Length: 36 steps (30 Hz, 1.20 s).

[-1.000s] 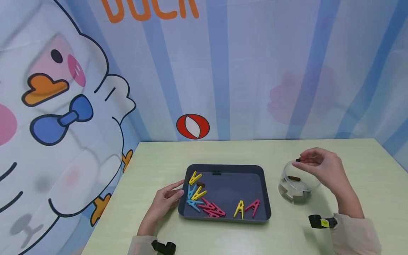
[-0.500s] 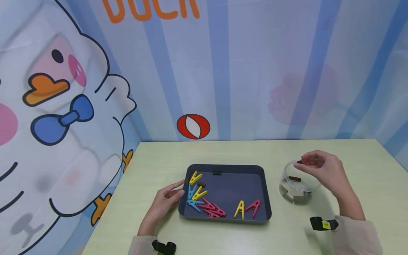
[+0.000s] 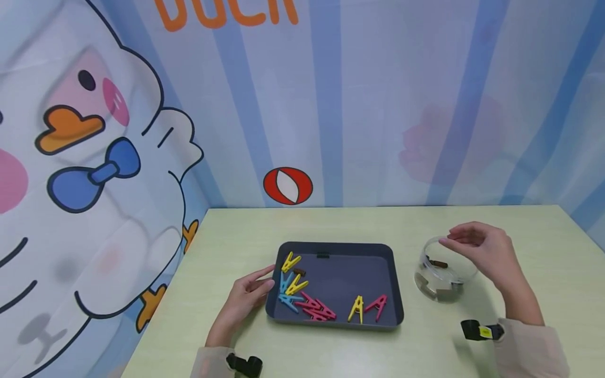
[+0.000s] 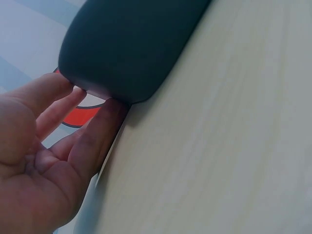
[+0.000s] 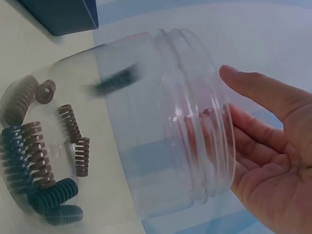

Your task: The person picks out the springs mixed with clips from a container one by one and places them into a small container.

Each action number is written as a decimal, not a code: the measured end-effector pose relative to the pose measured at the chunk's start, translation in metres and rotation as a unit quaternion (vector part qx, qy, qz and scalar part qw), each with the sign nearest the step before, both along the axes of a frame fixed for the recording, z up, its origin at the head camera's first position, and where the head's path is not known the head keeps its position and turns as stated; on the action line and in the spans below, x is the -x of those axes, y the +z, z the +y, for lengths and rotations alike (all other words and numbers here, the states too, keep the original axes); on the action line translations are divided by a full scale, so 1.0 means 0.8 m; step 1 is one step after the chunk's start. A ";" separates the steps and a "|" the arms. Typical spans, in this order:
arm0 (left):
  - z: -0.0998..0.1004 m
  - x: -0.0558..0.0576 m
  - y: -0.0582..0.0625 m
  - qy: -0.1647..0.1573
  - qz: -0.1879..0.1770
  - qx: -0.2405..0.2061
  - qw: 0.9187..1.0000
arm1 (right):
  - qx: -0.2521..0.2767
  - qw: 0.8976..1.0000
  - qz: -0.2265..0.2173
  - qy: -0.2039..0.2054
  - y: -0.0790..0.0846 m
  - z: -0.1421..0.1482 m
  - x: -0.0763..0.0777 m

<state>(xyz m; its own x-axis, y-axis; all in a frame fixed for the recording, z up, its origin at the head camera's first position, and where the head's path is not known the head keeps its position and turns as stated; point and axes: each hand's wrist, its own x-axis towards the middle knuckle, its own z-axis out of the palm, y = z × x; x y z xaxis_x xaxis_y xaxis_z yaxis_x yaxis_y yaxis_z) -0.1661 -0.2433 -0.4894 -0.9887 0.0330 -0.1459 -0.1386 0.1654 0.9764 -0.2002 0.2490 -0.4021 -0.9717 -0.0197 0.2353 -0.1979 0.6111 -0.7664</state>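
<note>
In the head view, my right hand (image 3: 487,254) is over the mouth of a clear round jar (image 3: 422,273). Its thumb and fingers are apart, with nothing held between them. The right wrist view catches a blurred dark coil spring (image 5: 117,80) in mid-air inside the jar. Several brown, blue and green springs (image 5: 53,195) lie at the jar's bottom. My left hand (image 3: 243,302) touches the left side of a dark grey tray (image 3: 340,281), its fingers fairly straight against the outer wall. The left wrist view shows those fingertips (image 4: 114,109) at the tray's end.
Inside the tray lie several yellow, blue and pink clothespins (image 3: 321,310), mostly at the left. A brown spring (image 3: 299,272) and a dark spring (image 3: 323,255) lie there too. The pale wooden table (image 3: 236,226) ends at a printed cloth backdrop (image 3: 368,105).
My right hand has let go of a small dark spring, which has dropped from the fingertips into the jar. My left hand stays at the tray.
</note>
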 end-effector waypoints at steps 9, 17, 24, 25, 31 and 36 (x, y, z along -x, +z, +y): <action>0.000 -0.001 0.000 -0.002 0.001 0.003 1.000 | 0.016 1.000 0.008 -0.009 0.010 -0.014 0.002; 0.003 -0.003 0.003 -0.007 0.007 -0.001 1.000 | 0.018 1.000 0.015 -0.013 0.018 -0.034 0.004; 0.002 -0.003 0.002 -0.014 0.008 -0.005 1.000 | 0.018 1.000 0.006 -0.011 0.024 -0.046 0.007; 0.001 -0.003 0.002 -0.015 0.009 -0.004 1.000 | 0.018 1.000 0.006 -0.011 0.024 -0.048 0.008; 0.001 -0.003 0.001 -0.014 0.010 -0.002 1.000 | 0.029 1.000 0.009 -0.003 0.028 -0.057 0.010; 0.002 -0.003 0.003 -0.007 0.008 0.001 1.000 | 0.033 0.999 0.013 0.008 0.031 -0.070 0.012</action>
